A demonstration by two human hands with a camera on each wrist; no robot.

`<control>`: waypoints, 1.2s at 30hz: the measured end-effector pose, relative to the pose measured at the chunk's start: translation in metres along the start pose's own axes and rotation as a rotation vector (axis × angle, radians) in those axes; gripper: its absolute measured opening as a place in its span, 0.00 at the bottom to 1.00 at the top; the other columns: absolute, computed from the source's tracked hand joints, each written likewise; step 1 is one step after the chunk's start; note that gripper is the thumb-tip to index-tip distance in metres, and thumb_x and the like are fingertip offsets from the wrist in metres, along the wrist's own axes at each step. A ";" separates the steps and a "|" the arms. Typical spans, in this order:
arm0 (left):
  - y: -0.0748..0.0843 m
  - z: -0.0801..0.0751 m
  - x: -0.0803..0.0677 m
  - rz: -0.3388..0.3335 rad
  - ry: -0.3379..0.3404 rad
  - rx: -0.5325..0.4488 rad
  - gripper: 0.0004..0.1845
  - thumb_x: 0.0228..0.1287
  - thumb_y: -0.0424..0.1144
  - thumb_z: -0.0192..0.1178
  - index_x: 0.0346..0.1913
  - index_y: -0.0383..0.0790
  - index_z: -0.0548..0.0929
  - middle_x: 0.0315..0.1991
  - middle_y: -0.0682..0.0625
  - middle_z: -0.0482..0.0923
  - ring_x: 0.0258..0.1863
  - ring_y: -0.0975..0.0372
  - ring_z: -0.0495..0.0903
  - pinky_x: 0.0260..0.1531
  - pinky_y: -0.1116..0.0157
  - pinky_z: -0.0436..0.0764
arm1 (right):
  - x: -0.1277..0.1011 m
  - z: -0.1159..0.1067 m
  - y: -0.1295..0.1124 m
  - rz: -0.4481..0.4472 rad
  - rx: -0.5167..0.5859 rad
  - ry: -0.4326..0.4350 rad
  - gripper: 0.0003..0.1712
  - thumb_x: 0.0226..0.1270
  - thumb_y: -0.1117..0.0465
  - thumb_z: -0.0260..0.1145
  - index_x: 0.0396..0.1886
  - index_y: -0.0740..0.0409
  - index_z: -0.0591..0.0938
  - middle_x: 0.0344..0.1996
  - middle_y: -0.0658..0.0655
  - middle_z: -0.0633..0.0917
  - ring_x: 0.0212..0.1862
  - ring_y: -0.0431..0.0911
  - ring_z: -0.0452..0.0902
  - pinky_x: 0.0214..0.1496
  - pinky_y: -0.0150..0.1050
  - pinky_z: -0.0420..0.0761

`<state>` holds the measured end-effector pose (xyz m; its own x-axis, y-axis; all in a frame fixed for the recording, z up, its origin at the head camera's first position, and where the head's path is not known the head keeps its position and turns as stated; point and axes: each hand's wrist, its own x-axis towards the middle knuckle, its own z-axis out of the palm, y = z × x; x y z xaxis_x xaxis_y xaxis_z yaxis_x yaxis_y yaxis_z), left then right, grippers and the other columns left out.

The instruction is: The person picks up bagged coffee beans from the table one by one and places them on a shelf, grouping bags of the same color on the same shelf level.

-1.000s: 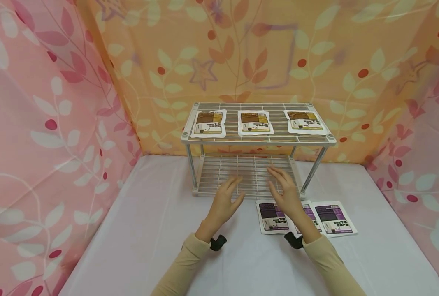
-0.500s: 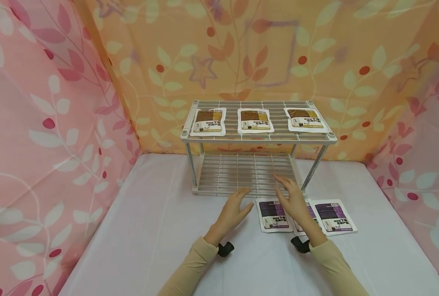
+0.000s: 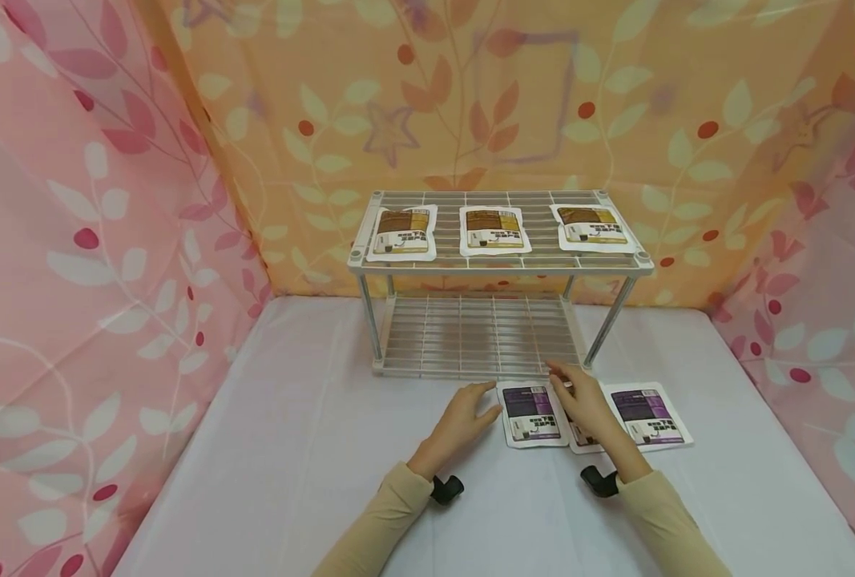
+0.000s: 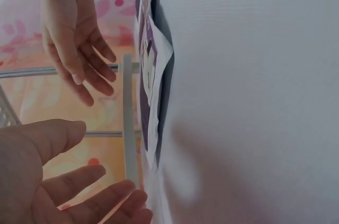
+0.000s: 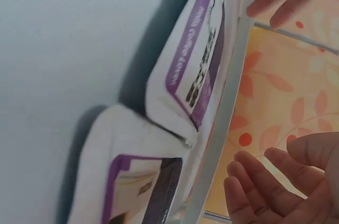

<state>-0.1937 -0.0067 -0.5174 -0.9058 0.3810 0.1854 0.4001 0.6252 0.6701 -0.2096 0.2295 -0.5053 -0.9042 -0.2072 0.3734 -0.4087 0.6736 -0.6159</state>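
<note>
Hands are hovering low in front of the wire rack (image 3: 495, 264), both relaxed and holding nothing. Left hand (image 3: 465, 417) is hanging just in front of the rack's lower shelf, fingers loosely spread, fingertips nearly at the left edge of the nearest purple pouch (image 3: 531, 412); whether they are touching it is hard to tell. Right hand (image 3: 587, 407) is floating over the middle purple pouch (image 3: 581, 433), palm turned inward, fingers extended and empty, hiding most of that pouch from the head view.

Three purple pouches are lying flat on the bench (image 3: 312, 449) right in front of the rack's front right corner, overlapping like fanned cards, the third purple pouch (image 3: 647, 415) farthest to the right of the rack's leg. The right wrist view is showing a raised pouch edge (image 5: 198, 75) casting a shadow, so the edges are offering something to get fingers under, which seems to be why both hands are closing in from either side.

Up on the rack's top shelf, three brown pouches (image 3: 494, 230) are sitting in a neat spaced row, labels up. The rack's lower shelf (image 3: 477, 336) is sitting open to the front, directly behind the purple pouches. Floral curtains (image 3: 110, 240) are enclosing the rack on three sides.
</note>
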 end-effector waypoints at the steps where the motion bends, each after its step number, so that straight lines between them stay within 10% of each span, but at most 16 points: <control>1: 0.000 0.001 0.000 -0.002 -0.006 0.002 0.25 0.66 0.46 0.54 0.61 0.36 0.71 0.59 0.43 0.73 0.59 0.53 0.71 0.59 0.58 0.70 | -0.001 0.000 0.002 0.006 -0.002 -0.001 0.18 0.69 0.66 0.55 0.57 0.68 0.74 0.42 0.67 0.82 0.40 0.56 0.80 0.36 0.46 0.82; 12: 0.004 0.009 0.001 -0.029 -0.075 0.004 0.26 0.65 0.45 0.56 0.61 0.35 0.72 0.58 0.42 0.74 0.55 0.53 0.73 0.58 0.59 0.71 | -0.010 -0.001 0.011 0.090 -0.061 -0.067 0.18 0.68 0.65 0.56 0.55 0.66 0.76 0.20 0.53 0.75 0.19 0.38 0.64 0.20 0.31 0.67; 36: 0.012 0.015 -0.007 -0.063 -0.107 0.040 0.26 0.62 0.49 0.58 0.62 0.45 0.73 0.55 0.46 0.77 0.50 0.54 0.74 0.47 0.57 0.75 | -0.020 0.008 0.000 0.062 -0.082 -0.102 0.19 0.62 0.68 0.60 0.52 0.72 0.76 0.28 0.57 0.79 0.26 0.38 0.68 0.26 0.31 0.70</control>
<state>-0.1807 0.0089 -0.5212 -0.9101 0.4094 0.0644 0.3501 0.6762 0.6482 -0.1922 0.2281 -0.5182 -0.9370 -0.2321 0.2612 -0.3442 0.7423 -0.5750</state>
